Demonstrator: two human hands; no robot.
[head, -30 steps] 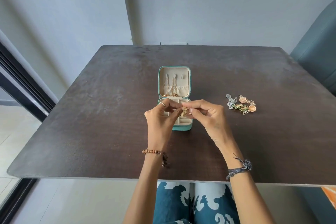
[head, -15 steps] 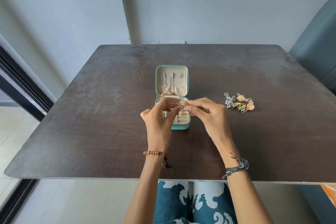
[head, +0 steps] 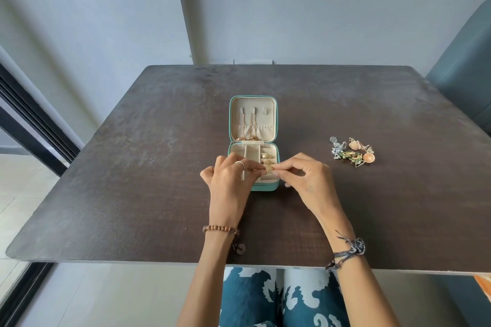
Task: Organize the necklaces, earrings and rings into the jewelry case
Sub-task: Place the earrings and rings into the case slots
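While I watch through the head camera, my left hand (head: pixel 229 183) and right hand (head: pixel 305 180) together pinch a gold ring (head: pixel 269 168) over the right-hand slots of the open teal jewelry case (head: pixel 253 142) on the counter (head: pixel 132 167). Two rings (head: pixel 265 159) sit slotted behind it. Necklaces (head: pixel 247 127) hang in the lid. Earrings (head: pixel 352 151) lie well to the right.

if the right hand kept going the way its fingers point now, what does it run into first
The right hand points leftward, its fingers pinching a gold ring over the jewelry case. Going straight on, it would probably first meet the left hand's fingers, which already touch the ring from the other side.
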